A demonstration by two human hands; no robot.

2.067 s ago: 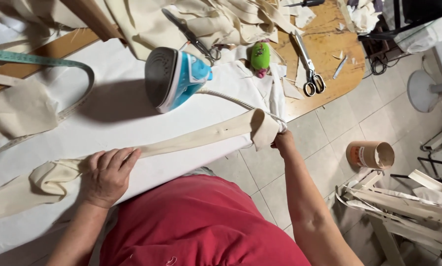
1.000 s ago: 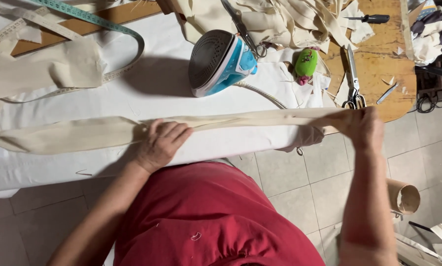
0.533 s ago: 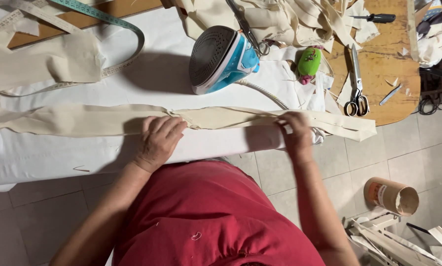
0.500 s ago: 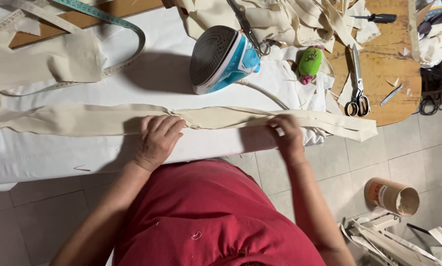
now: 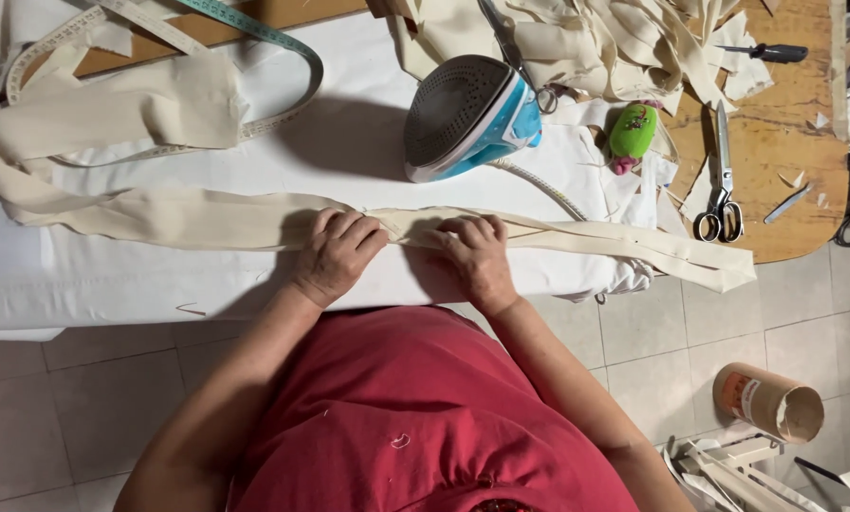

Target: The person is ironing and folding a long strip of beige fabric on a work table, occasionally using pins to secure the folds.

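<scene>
Lying flat across the white tabletop (image 5: pixel 112 284), a long cream cloth strip (image 5: pixel 188 220) is pressed down by both hands. The left hand (image 5: pixel 335 256) and right hand (image 5: pixel 477 258) are set close together, palms down. A blue iron (image 5: pixel 470 116) is stood just behind them.

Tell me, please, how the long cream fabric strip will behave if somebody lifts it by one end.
The fabric strip would probably sag and fold, since it already bends limply at the left. It looks light. Both hands press it flat, so it likely shifts easily.
</scene>
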